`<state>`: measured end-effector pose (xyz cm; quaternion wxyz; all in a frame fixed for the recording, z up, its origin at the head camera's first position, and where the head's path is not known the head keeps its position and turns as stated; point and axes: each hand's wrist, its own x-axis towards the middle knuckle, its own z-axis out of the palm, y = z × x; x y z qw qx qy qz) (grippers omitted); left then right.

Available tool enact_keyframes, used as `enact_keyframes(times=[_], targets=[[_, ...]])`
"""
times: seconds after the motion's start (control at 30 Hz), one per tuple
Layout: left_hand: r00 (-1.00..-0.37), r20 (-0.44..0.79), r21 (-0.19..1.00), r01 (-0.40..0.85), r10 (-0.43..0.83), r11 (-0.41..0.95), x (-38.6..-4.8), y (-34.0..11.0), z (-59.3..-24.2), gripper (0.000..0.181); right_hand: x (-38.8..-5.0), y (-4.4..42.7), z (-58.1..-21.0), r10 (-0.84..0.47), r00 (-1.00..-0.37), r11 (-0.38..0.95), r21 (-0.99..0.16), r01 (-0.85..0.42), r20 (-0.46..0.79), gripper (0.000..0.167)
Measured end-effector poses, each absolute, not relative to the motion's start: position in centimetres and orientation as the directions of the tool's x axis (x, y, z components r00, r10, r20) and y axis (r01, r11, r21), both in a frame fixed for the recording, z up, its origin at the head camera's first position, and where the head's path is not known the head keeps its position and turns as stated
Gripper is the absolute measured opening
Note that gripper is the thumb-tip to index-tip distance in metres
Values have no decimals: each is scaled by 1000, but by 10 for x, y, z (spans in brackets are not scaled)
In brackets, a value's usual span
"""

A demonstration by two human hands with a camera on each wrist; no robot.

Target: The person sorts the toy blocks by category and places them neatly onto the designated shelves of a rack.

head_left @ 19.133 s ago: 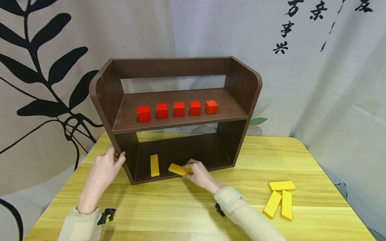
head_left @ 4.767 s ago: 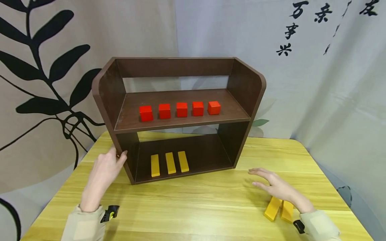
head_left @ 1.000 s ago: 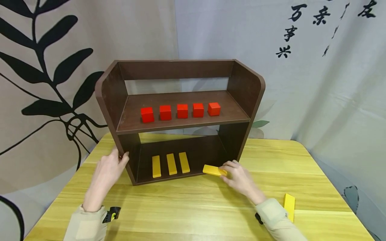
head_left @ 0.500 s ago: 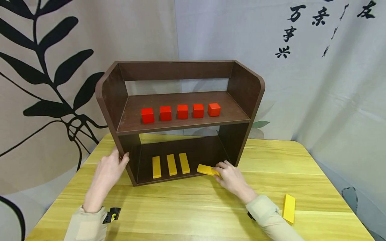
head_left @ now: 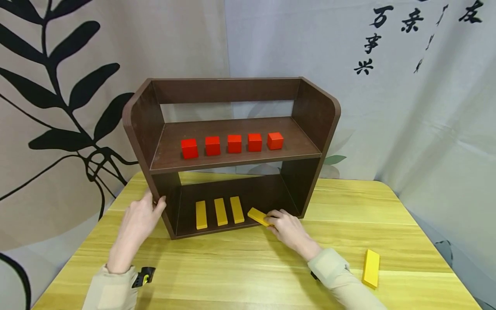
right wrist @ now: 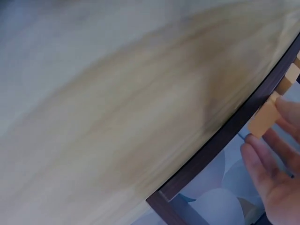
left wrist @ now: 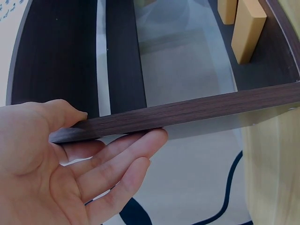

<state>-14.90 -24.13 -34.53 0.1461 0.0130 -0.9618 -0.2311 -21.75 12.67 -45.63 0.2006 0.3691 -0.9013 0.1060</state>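
My left hand [head_left: 137, 224] holds the left side panel of a dark brown two-tier shelf [head_left: 232, 165]; the left wrist view shows the thumb on one face of the panel [left wrist: 187, 110] and the fingers on the other. With my right hand [head_left: 288, 232] I pinch a yellow block [head_left: 257, 216] by its near end, at the front edge of the lower tier. The block slants, its far end pointing left and back. In the right wrist view this held block [right wrist: 264, 119] is between thumb and fingers. Three yellow blocks [head_left: 220, 212] sit in a row left of it.
Several red cubes [head_left: 234, 144] form a row on the upper tier. Another yellow block [head_left: 370, 269] lies on the wooden table [head_left: 217, 275] at the right, near my right sleeve [head_left: 337, 271]. A printed curtain [head_left: 387, 112] hangs behind the table.
Over the last second my right hand has moved left with the yellow block, which has turned more slanted. Since the oldest frame, the lower-tier row has grown and the loose blocks at right have dwindled.
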Motion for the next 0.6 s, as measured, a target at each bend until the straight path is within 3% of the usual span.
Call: enact_keyframes(times=[0.37, 0.6], targets=[[-965, 244, 456, 27, -97, 889, -148, -241, -345, 35, -212, 121, -457, -661, -663, 680, -93, -727, 352, 36], [-964, 248, 453, 26, -98, 891, -148, -241, -344, 35, -205, 129, -453, -744, -592, 631, 33, -775, 310, 40]])
